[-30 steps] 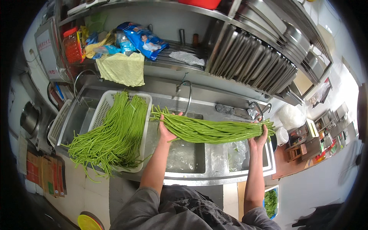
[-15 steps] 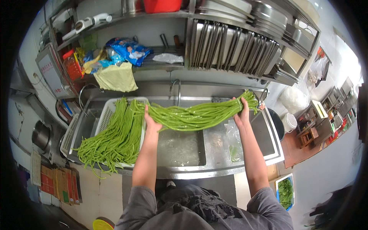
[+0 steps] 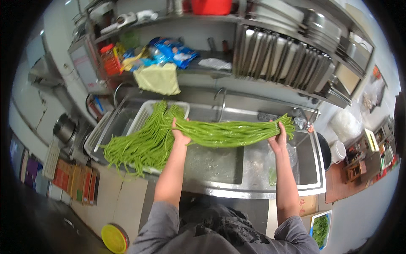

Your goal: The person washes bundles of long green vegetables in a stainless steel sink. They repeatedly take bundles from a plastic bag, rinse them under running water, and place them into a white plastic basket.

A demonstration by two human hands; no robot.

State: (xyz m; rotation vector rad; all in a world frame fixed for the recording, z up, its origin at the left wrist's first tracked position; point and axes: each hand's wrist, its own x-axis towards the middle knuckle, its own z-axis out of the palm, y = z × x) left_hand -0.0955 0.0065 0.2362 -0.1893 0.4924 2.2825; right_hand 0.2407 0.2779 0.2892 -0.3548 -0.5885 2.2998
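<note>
A long bunch of green yardlong beans (image 3: 228,133) stretches nearly level between my hands above the sink. My left hand (image 3: 181,133) is closed around its left end, the thumb up along the near side. At the other end my right hand (image 3: 278,140) grips the bunch just short of its bundled tips, which fan out past the fingers. To the left, a pile of loose yardlong beans (image 3: 146,146) fills a white plastic basket (image 3: 137,120) and hangs over its near edge. The pile partly touches the held bunch's left end.
Below the bunch lies a steel basin (image 3: 213,165) holding water. A clear plastic bag (image 3: 272,174) rests on the ledge right of it. A faucet (image 3: 220,101) rises behind. Overhead, a steel shelf carries a yellow cloth (image 3: 157,79) and upright metal trays (image 3: 283,59).
The bunch has straightened, its right end now lower and closer to level with the left. Both hands keep their grip. My view has shifted, so the surroundings sit farther right.
</note>
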